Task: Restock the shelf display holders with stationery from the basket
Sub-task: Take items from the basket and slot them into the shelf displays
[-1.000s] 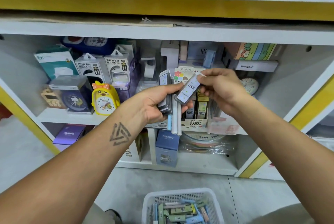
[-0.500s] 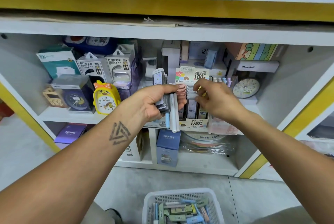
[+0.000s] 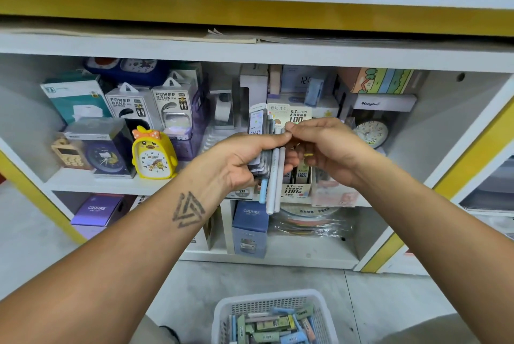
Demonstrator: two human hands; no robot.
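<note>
The left hand (image 3: 236, 161) grips a bundle of flat lead packs (image 3: 260, 135) and some white and blue pens (image 3: 274, 190), held upright in front of the shelf (image 3: 111, 184). The right hand (image 3: 331, 149) pinches the top of one white pen with thumb and forefinger, just before the cardboard display holder (image 3: 296, 190). The white basket (image 3: 274, 318) stands on the floor below, with more stationery inside

POWER BANK: white boxes (image 3: 130, 106) | CRUHRE: purple box (image 3: 97, 209) | 0.7 HB 100: display holder (image 3: 296, 190)
</note>
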